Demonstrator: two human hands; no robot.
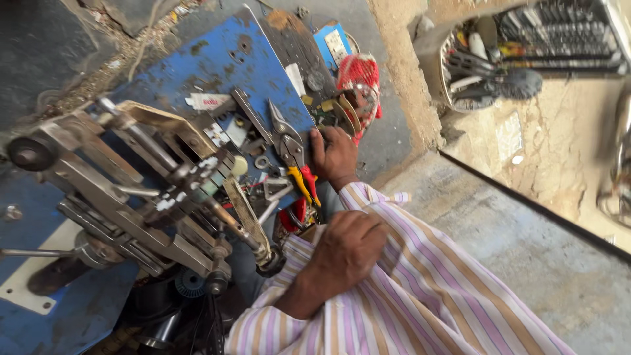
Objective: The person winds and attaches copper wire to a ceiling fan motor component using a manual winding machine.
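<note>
Blue bench (223,66) is cluttered; metal winding rig (131,190) sits at its left. Left hand (345,253), fingers curled shut, is pressed on the right striped sleeve (420,289). Right hand (334,156), fingers together, is laid flat beside pliers (292,154) with red-yellow grips.

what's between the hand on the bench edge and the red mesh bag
In the head view, a small heap of curved brass-coloured metal pieces lies between the hand and the red mesh bag.
</note>
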